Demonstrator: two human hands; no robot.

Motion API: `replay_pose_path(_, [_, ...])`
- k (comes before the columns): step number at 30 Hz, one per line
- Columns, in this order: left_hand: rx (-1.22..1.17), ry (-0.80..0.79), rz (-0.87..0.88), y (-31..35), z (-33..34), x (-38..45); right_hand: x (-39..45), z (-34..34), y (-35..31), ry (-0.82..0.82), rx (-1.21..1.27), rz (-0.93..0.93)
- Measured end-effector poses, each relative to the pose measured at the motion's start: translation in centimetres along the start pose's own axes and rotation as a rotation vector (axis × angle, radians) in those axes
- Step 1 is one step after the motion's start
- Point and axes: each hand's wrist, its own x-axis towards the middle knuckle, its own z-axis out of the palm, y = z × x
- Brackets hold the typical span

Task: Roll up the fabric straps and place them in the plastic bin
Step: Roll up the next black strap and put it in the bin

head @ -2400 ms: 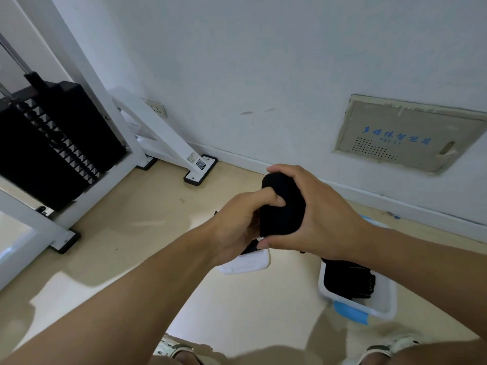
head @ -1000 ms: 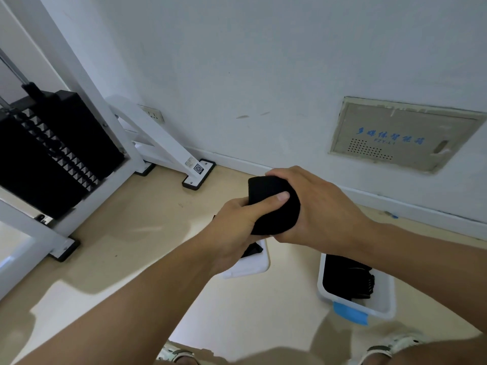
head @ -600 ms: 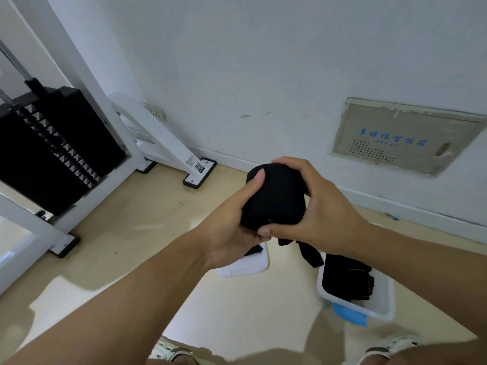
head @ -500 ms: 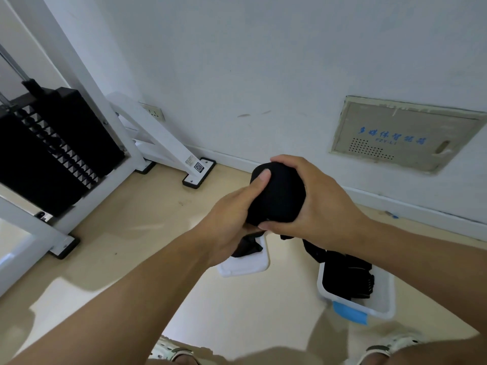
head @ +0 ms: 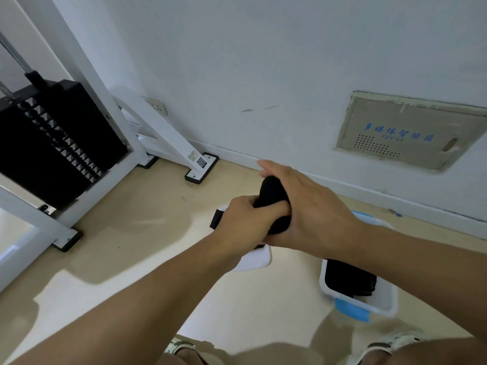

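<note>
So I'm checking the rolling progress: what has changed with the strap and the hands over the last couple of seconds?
The loose tail that hung below the black strap roll half a second ago is gone from view. The left hand has shifted from the roll's side to grip its lower end; the right hand still wraps over it. The plastic bin with black straps in it and the white lid have not moved.

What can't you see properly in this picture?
All in the head view:
- Black strap roll: mostly covered by the left hand and right hand.
- White tray: its contents are hidden behind the hands.
- Plastic bin: its far part is hidden by the right forearm.
- Blue writing on the wall panel: too small to read.
</note>
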Motion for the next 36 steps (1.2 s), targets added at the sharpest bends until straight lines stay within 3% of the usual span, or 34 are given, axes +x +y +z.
replay_pose_path(10, [-0.183,-0.155,0.006,0.5,-1.9,0.2,0.2,-1.6,0.6,-0.017,0.056,0.058])
replay_pose_path(14, [-0.086,-0.102,0.018,0.2,-1.3,0.2,-0.1,-0.8,0.4,-0.005,-0.024,-0.028])
replay_pose_path(19, [-0.173,-0.025,0.01,0.5,-1.4,0.1,0.2,-2.1,0.8,-0.13,0.093,-0.036])
replay_pose_path(24, [-0.25,-0.002,0.074,0.8,-2.6,0.2,-0.1,-4.8,2.3,0.081,0.273,0.195])
replay_pose_path(36, [-0.272,-0.078,0.241,0.6,-2.2,0.4,-0.9,-3.5,2.6,0.123,0.554,0.334])
